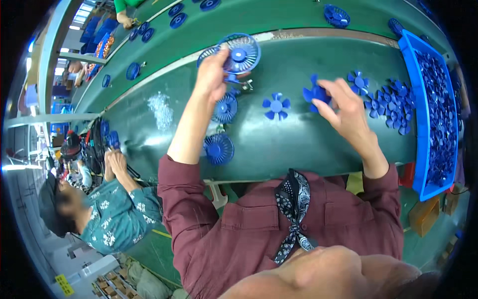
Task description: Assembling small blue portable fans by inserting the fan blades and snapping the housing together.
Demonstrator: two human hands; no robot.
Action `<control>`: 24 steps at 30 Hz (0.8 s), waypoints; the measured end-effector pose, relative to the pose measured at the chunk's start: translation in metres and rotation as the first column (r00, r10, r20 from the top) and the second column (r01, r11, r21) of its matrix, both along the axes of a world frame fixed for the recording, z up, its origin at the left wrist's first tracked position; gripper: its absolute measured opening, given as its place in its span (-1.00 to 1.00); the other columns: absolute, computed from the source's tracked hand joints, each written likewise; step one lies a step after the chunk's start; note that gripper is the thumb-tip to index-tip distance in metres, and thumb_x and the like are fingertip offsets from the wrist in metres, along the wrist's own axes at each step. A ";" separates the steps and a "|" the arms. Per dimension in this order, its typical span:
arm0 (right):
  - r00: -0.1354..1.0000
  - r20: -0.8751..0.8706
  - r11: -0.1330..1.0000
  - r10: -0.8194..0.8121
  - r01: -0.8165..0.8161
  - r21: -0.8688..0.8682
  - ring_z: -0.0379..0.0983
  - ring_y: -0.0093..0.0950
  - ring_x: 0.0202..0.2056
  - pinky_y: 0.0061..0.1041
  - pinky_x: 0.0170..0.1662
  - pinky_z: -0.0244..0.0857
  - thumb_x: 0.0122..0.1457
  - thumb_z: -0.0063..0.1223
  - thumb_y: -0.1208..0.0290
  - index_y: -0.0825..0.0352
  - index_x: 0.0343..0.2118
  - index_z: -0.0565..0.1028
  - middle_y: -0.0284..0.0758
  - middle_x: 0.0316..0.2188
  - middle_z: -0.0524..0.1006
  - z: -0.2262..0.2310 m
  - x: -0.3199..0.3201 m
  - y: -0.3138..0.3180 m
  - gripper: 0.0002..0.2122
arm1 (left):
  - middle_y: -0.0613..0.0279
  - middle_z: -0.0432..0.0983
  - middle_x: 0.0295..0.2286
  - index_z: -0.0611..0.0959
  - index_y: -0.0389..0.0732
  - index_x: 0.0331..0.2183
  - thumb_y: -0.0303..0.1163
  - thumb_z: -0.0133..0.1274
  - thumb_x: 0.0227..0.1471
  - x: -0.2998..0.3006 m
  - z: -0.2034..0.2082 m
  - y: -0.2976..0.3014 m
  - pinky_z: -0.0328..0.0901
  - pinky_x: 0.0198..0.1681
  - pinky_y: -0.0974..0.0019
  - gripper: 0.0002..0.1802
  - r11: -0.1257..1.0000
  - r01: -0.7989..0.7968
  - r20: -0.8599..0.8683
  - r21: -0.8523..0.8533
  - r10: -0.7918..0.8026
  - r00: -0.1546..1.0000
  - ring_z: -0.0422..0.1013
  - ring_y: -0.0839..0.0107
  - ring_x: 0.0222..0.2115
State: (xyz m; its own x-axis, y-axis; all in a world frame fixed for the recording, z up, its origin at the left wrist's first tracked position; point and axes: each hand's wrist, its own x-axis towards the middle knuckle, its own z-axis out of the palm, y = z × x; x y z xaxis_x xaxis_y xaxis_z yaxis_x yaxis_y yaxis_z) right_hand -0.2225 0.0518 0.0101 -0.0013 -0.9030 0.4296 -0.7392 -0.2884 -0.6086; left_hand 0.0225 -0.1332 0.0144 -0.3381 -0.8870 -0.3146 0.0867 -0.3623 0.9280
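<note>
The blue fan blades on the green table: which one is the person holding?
The fan blade pinched in the right hand. It is lifted off the table, while the lone blade and the pile by the blue bin lie flat.

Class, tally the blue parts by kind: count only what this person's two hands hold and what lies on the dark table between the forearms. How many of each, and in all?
Caged fans: 3 (one in the left hand, two on the table)
Loose blade wheels: 2 (one in the right hand, one on the table)
Total: 5
</note>
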 end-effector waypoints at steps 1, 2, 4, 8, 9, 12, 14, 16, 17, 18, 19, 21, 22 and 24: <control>0.999 0.015 0.999 0.038 -0.037 -0.038 0.44 -0.25 -0.44 -0.37 -0.41 0.34 -0.04 0.23 0.40 0.31 -0.17 0.46 -0.23 -0.39 0.43 0.009 0.010 0.001 -0.67 | 0.05 0.52 -0.26 0.49 -0.36 -0.22 -0.12 -0.15 0.21 0.000 0.000 0.019 0.48 -0.24 0.00 -0.57 0.999 0.024 -0.075 0.031 -0.022 0.997 0.52 0.24 -0.32; 0.998 0.001 0.991 0.070 -0.070 -0.114 0.38 -0.35 -0.52 -0.45 -0.48 0.30 -0.04 0.23 0.44 0.34 -0.17 0.46 -0.25 -0.41 0.43 0.012 0.019 -0.001 -0.66 | 0.03 0.52 -0.27 0.49 -0.38 -0.22 -0.12 -0.16 0.22 -0.005 0.001 0.036 0.48 -0.24 -0.02 -0.56 0.997 0.048 -0.078 0.058 -0.043 0.996 0.52 0.22 -0.32; 0.994 -0.080 0.985 0.077 -0.088 -0.147 0.43 -0.28 -0.44 -0.37 -0.43 0.34 -0.04 0.21 0.41 0.31 -0.19 0.45 -0.26 -0.41 0.39 0.023 0.036 0.002 -0.68 | 0.10 0.55 -0.32 0.54 -0.34 -0.28 -0.06 -0.15 0.21 -0.014 -0.004 0.063 0.45 -0.24 0.21 -0.52 0.998 0.039 -0.032 0.053 -0.038 0.999 0.51 0.34 -0.35; 0.972 -0.226 0.985 0.070 -0.103 -0.138 0.41 -0.29 -0.39 -0.34 -0.44 0.33 -0.04 0.19 0.42 0.30 -0.25 0.42 -0.26 -0.41 0.34 0.022 0.047 0.007 -0.72 | 0.27 0.55 -0.39 0.56 -0.23 -0.27 0.02 -0.12 0.18 -0.028 -0.006 0.110 0.40 -0.36 0.36 -0.53 0.989 0.132 -0.145 0.073 -0.121 0.982 0.48 0.49 -0.42; 0.971 -0.228 0.984 0.074 -0.109 -0.143 0.41 -0.29 -0.39 -0.34 -0.44 0.33 -0.04 0.19 0.42 0.30 -0.25 0.42 -0.26 -0.41 0.34 0.021 0.049 0.010 -0.72 | 0.29 0.53 -0.39 0.56 -0.22 -0.26 0.02 -0.12 0.18 -0.028 -0.010 0.119 0.37 -0.33 0.38 -0.53 0.989 0.148 -0.200 0.030 -0.139 0.970 0.46 0.51 -0.39; 0.960 -0.267 0.991 0.086 -0.111 -0.079 0.41 -0.29 -0.38 -0.33 -0.42 0.34 -0.05 0.19 0.42 0.30 -0.25 0.42 -0.26 -0.40 0.35 0.019 0.051 0.019 -0.72 | 0.34 0.49 -0.39 0.52 -0.23 -0.23 -0.06 -0.03 0.16 -0.031 -0.008 0.143 0.35 -0.36 0.46 -0.60 0.982 0.187 -0.242 0.004 -0.181 0.953 0.42 0.58 -0.41; 0.961 -0.260 0.990 0.097 -0.120 -0.074 0.41 -0.28 -0.38 -0.32 -0.42 0.34 -0.06 0.20 0.43 0.31 -0.27 0.41 -0.26 -0.40 0.34 0.016 0.053 0.022 -0.72 | 0.33 0.49 -0.37 0.51 -0.24 -0.22 -0.16 0.04 0.13 -0.033 -0.011 0.155 0.35 -0.36 0.50 -0.66 0.984 0.174 -0.208 -0.037 -0.178 0.962 0.41 0.61 -0.40; 0.962 -0.254 0.991 0.100 -0.119 -0.063 0.41 -0.28 -0.36 -0.33 -0.40 0.35 -0.07 0.21 0.44 0.30 -0.24 0.41 -0.25 -0.39 0.36 0.013 0.057 0.025 -0.70 | 0.30 0.50 -0.35 0.50 -0.28 -0.20 -0.27 0.11 0.08 -0.033 -0.020 0.159 0.37 -0.32 0.48 -0.68 0.991 0.130 -0.282 -0.041 -0.136 0.950 0.41 0.60 -0.38; 0.964 -0.251 0.994 0.092 -0.105 -0.040 0.42 -0.28 -0.34 -0.34 -0.38 0.36 -0.08 0.21 0.45 0.30 -0.21 0.42 -0.25 -0.37 0.37 0.011 0.058 0.025 -0.67 | 0.28 0.50 -0.34 0.50 -0.31 -0.19 -0.31 0.12 0.07 -0.033 -0.021 0.158 0.38 -0.31 0.47 -0.68 0.991 0.106 -0.259 -0.083 -0.124 0.958 0.42 0.60 -0.37; 0.963 -0.252 0.993 0.095 -0.108 -0.039 0.42 -0.28 -0.34 -0.34 -0.38 0.36 -0.08 0.21 0.45 0.30 -0.21 0.42 -0.25 -0.37 0.37 0.011 0.059 0.026 -0.67 | 0.27 0.50 -0.34 0.50 -0.34 -0.18 -0.35 0.13 0.05 -0.032 -0.021 0.157 0.38 -0.30 0.46 -0.67 0.989 0.083 -0.237 -0.124 -0.111 0.965 0.42 0.59 -0.37; 0.979 -0.189 0.984 0.073 -0.101 -0.145 0.42 -0.27 -0.32 -0.36 -0.35 0.37 -0.09 0.22 0.46 0.30 -0.18 0.43 -0.23 -0.35 0.39 0.012 0.060 0.028 -0.65 | 0.24 0.52 -0.34 0.50 -0.38 -0.17 -0.42 0.12 0.04 -0.029 -0.020 0.157 0.38 -0.29 0.46 -0.68 0.989 0.068 -0.212 -0.128 -0.094 0.973 0.43 0.58 -0.38; 0.992 -0.129 0.948 0.012 -0.052 -0.313 0.43 -0.26 -0.26 -0.41 -0.28 0.38 -0.12 0.26 0.45 0.32 -0.10 0.44 -0.19 -0.24 0.44 0.010 0.052 0.030 -0.56 | 0.22 0.53 -0.36 0.51 -0.40 -0.18 -0.44 0.11 0.04 -0.023 -0.016 0.157 0.38 -0.28 0.46 -0.69 0.968 0.098 -0.107 -0.229 -0.125 0.986 0.43 0.58 -0.39; 0.996 -0.085 0.954 0.005 -0.030 -0.298 0.43 -0.25 -0.25 -0.42 -0.27 0.38 -0.13 0.28 0.43 0.35 -0.11 0.44 -0.17 -0.22 0.44 0.011 0.047 0.031 -0.55 | 0.25 0.53 -0.39 0.52 -0.40 -0.20 -0.45 0.10 0.03 -0.022 -0.015 0.158 0.37 -0.30 0.47 -0.71 0.960 0.111 -0.071 -0.256 -0.133 0.989 0.41 0.60 -0.40; 0.993 0.060 0.991 0.105 -0.100 -0.089 0.46 -0.33 -0.29 -0.46 -0.28 0.37 -0.14 0.32 0.39 0.43 -0.15 0.45 -0.16 -0.28 0.49 0.007 0.037 0.030 -0.55 | 0.26 0.52 -0.42 0.53 -0.39 -0.22 -0.42 0.12 0.01 -0.020 -0.013 0.160 0.35 -0.33 0.47 -0.70 0.937 0.181 -0.007 -0.299 -0.192 0.981 0.39 0.60 -0.42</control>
